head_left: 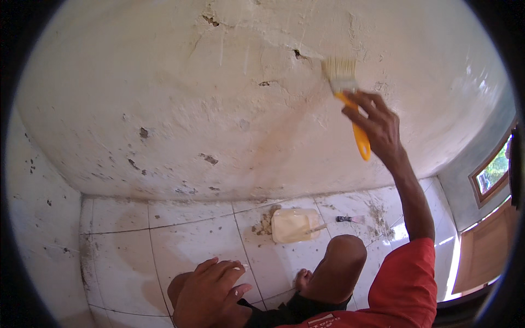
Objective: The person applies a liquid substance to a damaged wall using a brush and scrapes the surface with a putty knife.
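Note:
My right hand (377, 123) is closed around the yellow handle of a paintbrush (359, 131). Its pale bristles point upward and meet the cream wall (262, 126), just right of a small dark hole (297, 54). My left hand (219, 284) lies over my left knee, fingers apart, with whitish smears on the fingertips and no tool in it. On the floor ahead of my knees stands a white plastic tub (278, 238) of cream-coloured liquid, a thin stick resting across its right side.
A putty knife (344, 218) with a dark handle lies right of the tub. Crumbled plaster (266, 225) and dirt are scattered over the white floor tiles (191, 240). Several chipped spots mark the wall. To the right are a small wood-framed window (492, 169) and a brown wooden panel (484, 251).

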{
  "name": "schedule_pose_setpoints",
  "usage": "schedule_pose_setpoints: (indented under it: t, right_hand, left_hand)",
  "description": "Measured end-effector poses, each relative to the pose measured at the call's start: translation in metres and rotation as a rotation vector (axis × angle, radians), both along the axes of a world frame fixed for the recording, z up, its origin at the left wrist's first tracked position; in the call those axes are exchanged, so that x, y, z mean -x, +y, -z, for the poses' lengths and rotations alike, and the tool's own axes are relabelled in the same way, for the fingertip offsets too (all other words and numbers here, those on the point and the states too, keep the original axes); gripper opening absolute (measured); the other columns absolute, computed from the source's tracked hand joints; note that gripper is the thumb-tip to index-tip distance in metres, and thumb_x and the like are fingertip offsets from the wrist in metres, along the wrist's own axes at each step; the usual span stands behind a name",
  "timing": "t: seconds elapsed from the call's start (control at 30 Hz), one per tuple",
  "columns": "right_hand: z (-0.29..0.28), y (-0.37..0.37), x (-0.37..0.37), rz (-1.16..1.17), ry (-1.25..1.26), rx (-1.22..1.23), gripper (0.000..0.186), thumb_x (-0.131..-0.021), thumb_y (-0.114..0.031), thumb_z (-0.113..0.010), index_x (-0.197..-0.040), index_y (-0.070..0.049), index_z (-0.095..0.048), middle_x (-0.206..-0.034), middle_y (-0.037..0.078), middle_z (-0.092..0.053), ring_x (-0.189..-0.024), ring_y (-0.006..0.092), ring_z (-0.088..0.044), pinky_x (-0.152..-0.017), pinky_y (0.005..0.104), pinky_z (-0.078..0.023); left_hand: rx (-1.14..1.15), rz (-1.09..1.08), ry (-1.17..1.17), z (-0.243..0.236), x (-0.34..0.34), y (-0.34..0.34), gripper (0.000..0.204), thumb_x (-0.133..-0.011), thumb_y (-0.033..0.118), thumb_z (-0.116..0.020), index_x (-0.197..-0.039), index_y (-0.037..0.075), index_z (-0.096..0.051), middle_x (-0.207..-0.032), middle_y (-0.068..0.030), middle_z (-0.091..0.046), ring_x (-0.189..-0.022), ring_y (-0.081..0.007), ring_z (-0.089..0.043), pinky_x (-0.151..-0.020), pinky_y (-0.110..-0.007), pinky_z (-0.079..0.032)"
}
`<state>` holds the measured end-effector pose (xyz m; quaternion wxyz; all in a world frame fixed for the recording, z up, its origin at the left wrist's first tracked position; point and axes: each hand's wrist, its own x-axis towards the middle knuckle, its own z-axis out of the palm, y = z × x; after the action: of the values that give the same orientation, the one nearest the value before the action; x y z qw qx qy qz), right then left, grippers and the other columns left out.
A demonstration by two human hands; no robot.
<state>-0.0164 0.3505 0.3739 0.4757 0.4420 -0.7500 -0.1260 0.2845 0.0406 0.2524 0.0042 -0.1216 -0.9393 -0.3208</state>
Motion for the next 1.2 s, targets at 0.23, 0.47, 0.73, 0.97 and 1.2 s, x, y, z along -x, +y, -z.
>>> schedule_pose_setpoints:
  t: [0.23, 0.47, 0.73, 0.97, 1.2]
  right_hand:
    - [-0.058, 0.003, -0.009, -0.116, -0.387, 0.041, 0.025, -0.081, -0.001, -0.072, -0.103, -0.014, -0.071, -0.114, 0.003, -0.071, -0.107, 0.0249, -0.067, -0.079, 0.0326, -0.061]
    - [-0.006, -0.083, -0.011, -0.087, -0.69, 1.02, 0.027, -0.082, -0.008, -0.072, -0.108, -0.018, -0.073, -0.11, 0.004, -0.067, -0.083, 0.0185, -0.067, -0.063, 0.0313, -0.055]
    - [0.078, -0.157, -0.036, -0.292, -0.274, 0.233, 0.026, -0.077, -0.001, -0.07, -0.1, -0.014, -0.072, -0.117, 0.007, -0.067, -0.093, 0.0214, -0.067, -0.064, 0.0276, -0.058]
    - [0.055, -0.11, 0.02, -0.609, -0.431, 0.475, 0.019, -0.082, -0.004, -0.071, -0.1, -0.012, -0.071, -0.112, 0.008, -0.069, -0.1, 0.023, -0.069, -0.074, 0.0285, -0.06]
    - [0.065, -0.102, -0.003, -0.34, -0.107, 0.635, 0.025, -0.076, -0.005, -0.078, -0.097, -0.016, -0.072, -0.113, 0.01, -0.066, -0.095, 0.0214, -0.066, -0.064, 0.0303, -0.057]
  left_hand:
    - [0.026, 0.013, 0.058, 0.002, -0.002, 0.002, 0.034, -0.087, 0.027, -0.07, -0.113, 0.005, -0.064, -0.118, -0.0106, -0.068, -0.11, -0.0295, -0.064, -0.105, -0.045, -0.044]
    - [-0.012, 0.014, 0.08, 0.002, 0.001, 0.002, 0.037, -0.087, 0.03, -0.068, -0.115, 0.006, -0.064, -0.118, -0.0109, -0.067, -0.109, -0.0293, -0.064, -0.104, -0.045, -0.045]
    - [-0.021, 0.055, 0.1, -0.008, -0.001, 0.003, 0.029, -0.088, 0.024, -0.067, -0.11, 0.005, -0.062, -0.115, -0.0093, -0.066, -0.107, -0.0264, -0.063, -0.102, -0.043, -0.045]
    - [-0.017, 0.033, 0.077, 0.004, 0.004, 0.002, 0.031, -0.088, 0.024, -0.069, -0.111, 0.005, -0.061, -0.114, -0.0096, -0.067, -0.107, -0.0263, -0.064, -0.102, -0.043, -0.046]
    - [-0.033, 0.024, 0.085, -0.004, -0.004, -0.006, 0.031, -0.087, 0.024, -0.07, -0.11, 0.006, -0.061, -0.113, -0.0085, -0.067, -0.105, -0.0267, -0.064, -0.102, -0.043, -0.046]
